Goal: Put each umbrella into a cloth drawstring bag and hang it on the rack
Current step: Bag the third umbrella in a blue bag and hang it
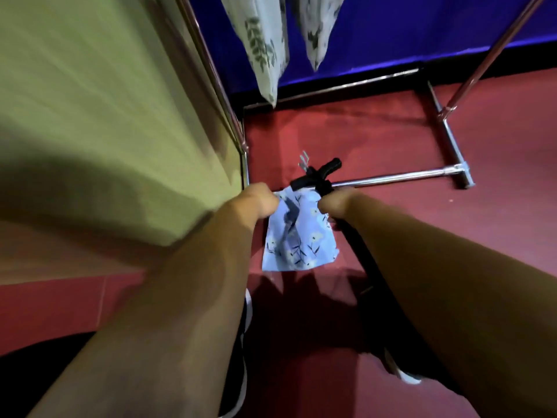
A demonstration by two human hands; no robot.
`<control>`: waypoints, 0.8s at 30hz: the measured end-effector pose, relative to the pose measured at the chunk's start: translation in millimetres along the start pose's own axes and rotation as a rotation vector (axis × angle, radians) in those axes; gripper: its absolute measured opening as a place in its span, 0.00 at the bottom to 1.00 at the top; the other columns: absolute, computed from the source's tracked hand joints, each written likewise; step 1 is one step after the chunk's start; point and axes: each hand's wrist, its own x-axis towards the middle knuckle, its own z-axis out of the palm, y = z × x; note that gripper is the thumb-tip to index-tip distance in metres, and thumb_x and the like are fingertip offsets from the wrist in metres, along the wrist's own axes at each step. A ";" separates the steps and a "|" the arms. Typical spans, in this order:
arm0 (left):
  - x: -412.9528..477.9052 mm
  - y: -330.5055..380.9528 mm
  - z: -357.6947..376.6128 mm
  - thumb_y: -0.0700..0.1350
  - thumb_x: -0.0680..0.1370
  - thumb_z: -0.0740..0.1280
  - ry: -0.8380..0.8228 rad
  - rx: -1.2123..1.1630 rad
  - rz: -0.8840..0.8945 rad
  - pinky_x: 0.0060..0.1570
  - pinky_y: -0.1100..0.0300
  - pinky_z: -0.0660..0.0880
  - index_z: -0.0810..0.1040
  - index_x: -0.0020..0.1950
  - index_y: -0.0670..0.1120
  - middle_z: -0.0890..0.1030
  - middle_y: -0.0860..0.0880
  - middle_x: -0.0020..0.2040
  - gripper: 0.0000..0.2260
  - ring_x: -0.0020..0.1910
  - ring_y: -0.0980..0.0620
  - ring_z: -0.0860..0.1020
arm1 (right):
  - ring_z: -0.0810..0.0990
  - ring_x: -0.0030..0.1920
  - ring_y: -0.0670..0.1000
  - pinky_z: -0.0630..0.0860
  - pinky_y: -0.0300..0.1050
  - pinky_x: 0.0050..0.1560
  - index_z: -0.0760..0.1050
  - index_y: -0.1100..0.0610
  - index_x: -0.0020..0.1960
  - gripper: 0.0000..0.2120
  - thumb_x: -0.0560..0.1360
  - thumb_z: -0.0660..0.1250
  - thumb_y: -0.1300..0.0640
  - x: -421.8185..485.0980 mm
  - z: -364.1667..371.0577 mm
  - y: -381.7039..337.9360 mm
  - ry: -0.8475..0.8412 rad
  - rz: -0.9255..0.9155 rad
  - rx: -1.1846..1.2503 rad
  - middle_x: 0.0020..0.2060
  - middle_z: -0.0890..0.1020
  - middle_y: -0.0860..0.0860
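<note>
Blue floral cloth bag [298, 239] held low before the rack [391, 177], black umbrella handle [321, 173] poking from its mouth.
We pinched the mouth with left hand [259, 203] and right hand [334, 203], fingers [268, 205] clamped on cloth, likely to cinch it; everything below the handle was hidden inside, and our fingertips were tucked from view.
</note>
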 end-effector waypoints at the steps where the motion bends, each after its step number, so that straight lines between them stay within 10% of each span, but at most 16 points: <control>1: 7.9 -4.3 11.2 0.42 0.82 0.64 -0.016 -0.006 -0.020 0.59 0.50 0.79 0.82 0.65 0.36 0.83 0.36 0.64 0.15 0.63 0.36 0.82 | 0.78 0.35 0.56 0.81 0.50 0.39 0.74 0.63 0.63 0.12 0.81 0.67 0.60 10.6 5.3 7.5 -0.022 0.057 0.097 0.40 0.78 0.59; 6: 32.1 -26.7 55.2 0.43 0.85 0.64 -0.182 -0.062 -0.014 0.75 0.56 0.68 0.76 0.76 0.46 0.74 0.46 0.78 0.19 0.75 0.45 0.73 | 0.84 0.39 0.58 0.84 0.51 0.40 0.79 0.66 0.60 0.16 0.78 0.75 0.58 35.9 19.9 33.9 0.010 0.099 0.311 0.44 0.80 0.60; 11: 47.6 -48.3 85.6 0.47 0.80 0.75 -0.107 -0.548 -0.127 0.70 0.57 0.72 0.84 0.65 0.47 0.83 0.47 0.67 0.15 0.68 0.46 0.80 | 0.89 0.39 0.59 0.83 0.47 0.33 0.80 0.61 0.61 0.16 0.77 0.74 0.53 43.5 23.8 40.7 0.003 0.083 0.329 0.54 0.82 0.57; 14: 73.3 -67.5 104.2 0.50 0.63 0.84 0.016 -0.837 -0.193 0.64 0.50 0.80 0.88 0.45 0.49 0.89 0.47 0.49 0.14 0.55 0.44 0.87 | 0.86 0.35 0.56 0.84 0.53 0.40 0.80 0.58 0.56 0.11 0.76 0.73 0.54 37.4 23.8 38.5 -0.002 0.064 0.434 0.46 0.84 0.56; 16: 62.8 -60.2 94.5 0.53 0.60 0.83 -0.048 -1.021 -0.240 0.60 0.43 0.82 0.87 0.51 0.47 0.89 0.46 0.48 0.23 0.53 0.42 0.88 | 0.82 0.33 0.56 0.80 0.49 0.39 0.80 0.57 0.54 0.08 0.76 0.71 0.55 30.7 23.9 34.8 -0.003 0.042 0.497 0.41 0.84 0.55; 20: 4.6 -18.6 64.2 0.43 0.78 0.68 -0.351 -1.082 -0.203 0.55 0.52 0.78 0.81 0.55 0.51 0.87 0.50 0.49 0.08 0.48 0.50 0.85 | 0.80 0.30 0.55 0.80 0.46 0.37 0.81 0.58 0.54 0.10 0.76 0.72 0.53 18.1 26.5 24.1 -0.024 0.039 0.613 0.40 0.86 0.57; 24: -16.9 -5.2 61.7 0.42 0.70 0.69 -0.307 -1.002 -0.102 0.60 0.47 0.78 0.83 0.60 0.54 0.87 0.48 0.55 0.19 0.56 0.43 0.84 | 0.77 0.23 0.52 0.77 0.44 0.33 0.81 0.57 0.50 0.16 0.77 0.75 0.43 -3.8 25.7 16.0 -0.024 0.025 0.657 0.29 0.81 0.53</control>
